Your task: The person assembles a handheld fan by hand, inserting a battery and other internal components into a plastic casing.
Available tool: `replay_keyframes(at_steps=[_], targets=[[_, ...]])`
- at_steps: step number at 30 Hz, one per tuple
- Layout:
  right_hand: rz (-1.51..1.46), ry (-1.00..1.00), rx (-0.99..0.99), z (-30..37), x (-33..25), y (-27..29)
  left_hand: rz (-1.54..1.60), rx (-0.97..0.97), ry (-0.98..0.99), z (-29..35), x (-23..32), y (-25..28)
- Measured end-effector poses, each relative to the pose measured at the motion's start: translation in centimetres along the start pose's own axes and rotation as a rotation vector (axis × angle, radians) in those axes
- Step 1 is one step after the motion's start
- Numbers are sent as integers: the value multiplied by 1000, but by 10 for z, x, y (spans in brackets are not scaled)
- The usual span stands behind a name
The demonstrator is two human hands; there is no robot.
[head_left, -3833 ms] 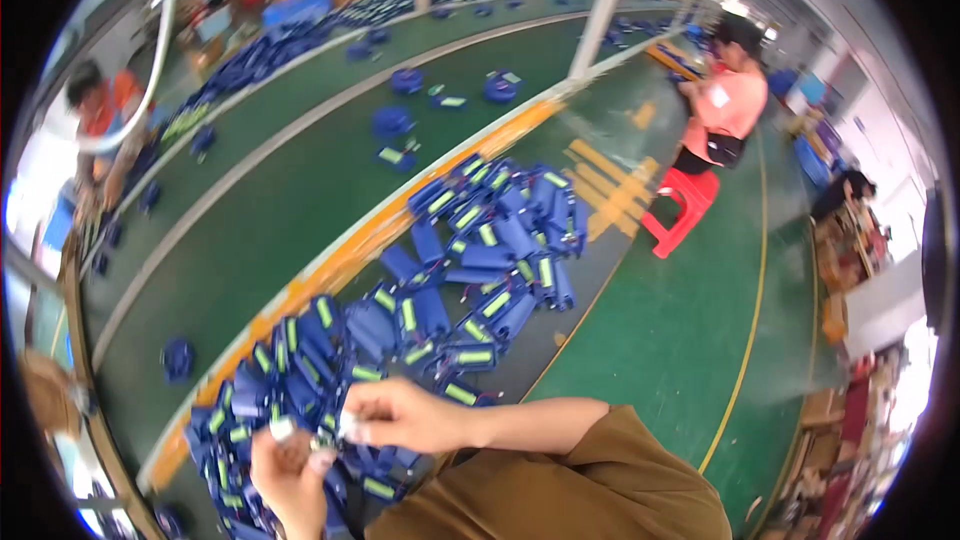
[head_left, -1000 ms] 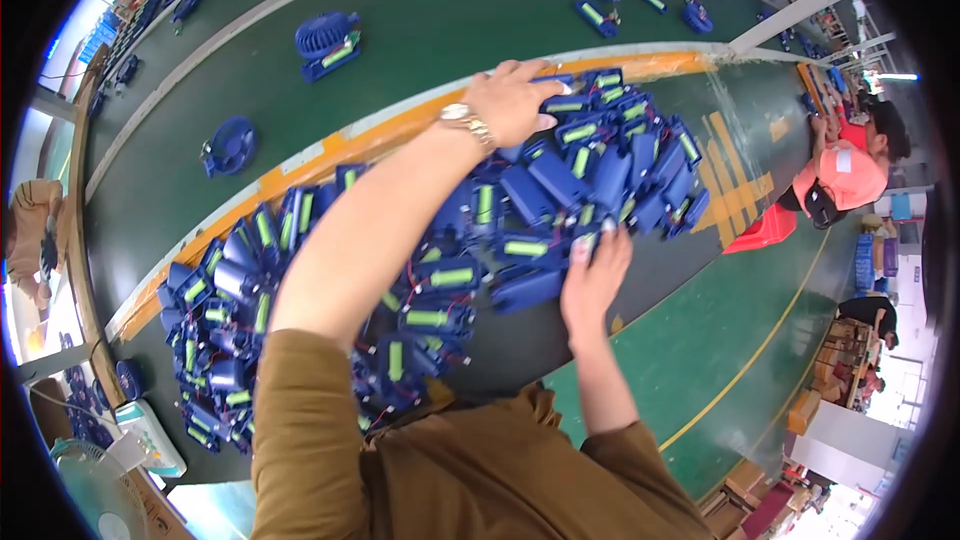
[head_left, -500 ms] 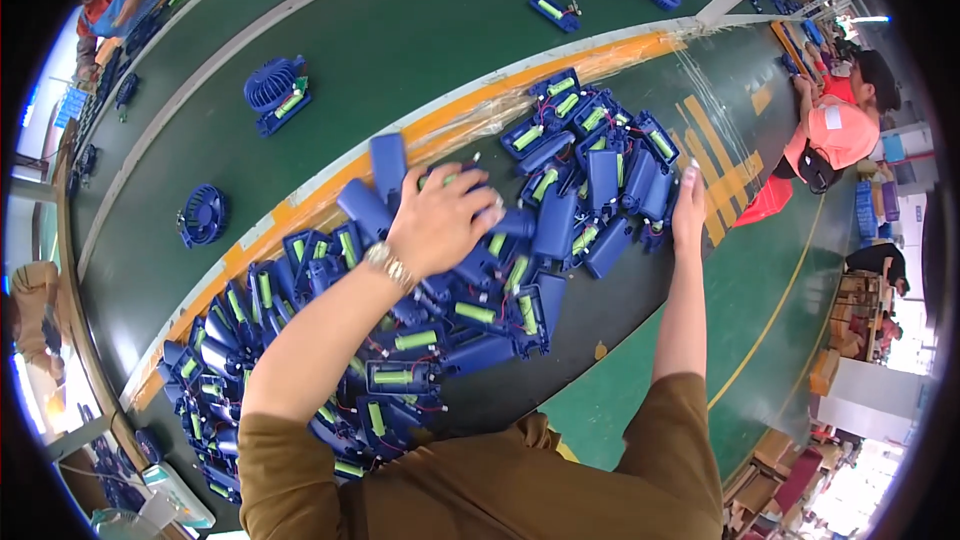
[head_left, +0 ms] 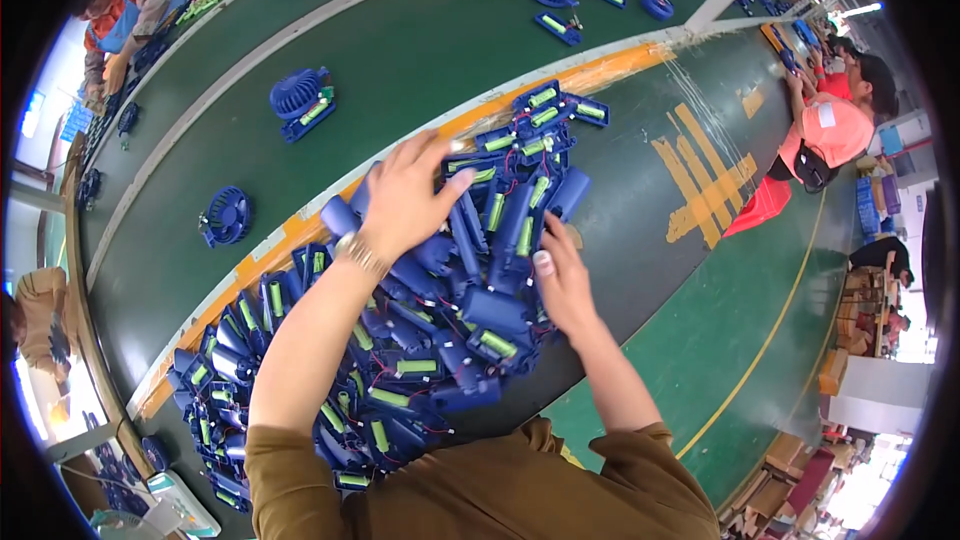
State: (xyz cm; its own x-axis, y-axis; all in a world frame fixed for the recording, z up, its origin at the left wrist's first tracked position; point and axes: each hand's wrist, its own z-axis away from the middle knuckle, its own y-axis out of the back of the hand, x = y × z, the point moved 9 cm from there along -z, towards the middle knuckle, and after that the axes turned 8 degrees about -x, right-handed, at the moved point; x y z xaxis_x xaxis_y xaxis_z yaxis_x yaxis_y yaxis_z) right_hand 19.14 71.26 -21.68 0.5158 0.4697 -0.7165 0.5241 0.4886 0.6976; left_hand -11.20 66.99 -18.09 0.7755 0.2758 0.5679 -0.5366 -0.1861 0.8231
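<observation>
"Where are the blue housings (head_left: 495, 310)?"

"Heaped on the dark worktop (head_left: 630, 265), in a long pile running beside its far edge, the one marked by an orange strip (head_left: 570, 72). The pile reaches from the left end to about the middle. Many housings lie open side up, each with a light green cell (head_left: 415, 366) and thin red wires; others show their smooth backs."

"And the left hand (head_left: 405, 200)?"

"Palm down over the pile close to that far edge, fingers stretched out and thumb standing well apart. Housings show beneath it and around it. A metal-banded watch (head_left: 362, 255) sits on that wrist."

"The right hand (head_left: 565, 285)?"

"On the pile's other side, toward the near edge. Its thumb and fingers are apart, the fingertips at a tilted housing; whether they press on it, I can't tell."

"What lies past the orange strip?"

"A green conveyor belt (head_left: 420, 65) with round, finned blue fan parts on it. One fan part (head_left: 297, 95) lies against an opened housing with a green cell."

"Farther right along the worktop?"

"Crossed yellow tape (head_left: 710, 180) on its surface, then a seated co-worker in a pink top (head_left: 840, 130) by the near edge."
</observation>
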Motion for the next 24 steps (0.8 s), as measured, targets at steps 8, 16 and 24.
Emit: replay_keyframes(at_steps=[8, 16, 24], targets=[[374, 171, -417, -29, -107, 8, -75, -78, 22, -6, 10, -1], [69, 263, -65, -251, -59, 77, -193, -335, -102, 103, 35, -35], [55, 354, -296, -176, -122, -93, -249, -354, 20, 106, -100, 53]])
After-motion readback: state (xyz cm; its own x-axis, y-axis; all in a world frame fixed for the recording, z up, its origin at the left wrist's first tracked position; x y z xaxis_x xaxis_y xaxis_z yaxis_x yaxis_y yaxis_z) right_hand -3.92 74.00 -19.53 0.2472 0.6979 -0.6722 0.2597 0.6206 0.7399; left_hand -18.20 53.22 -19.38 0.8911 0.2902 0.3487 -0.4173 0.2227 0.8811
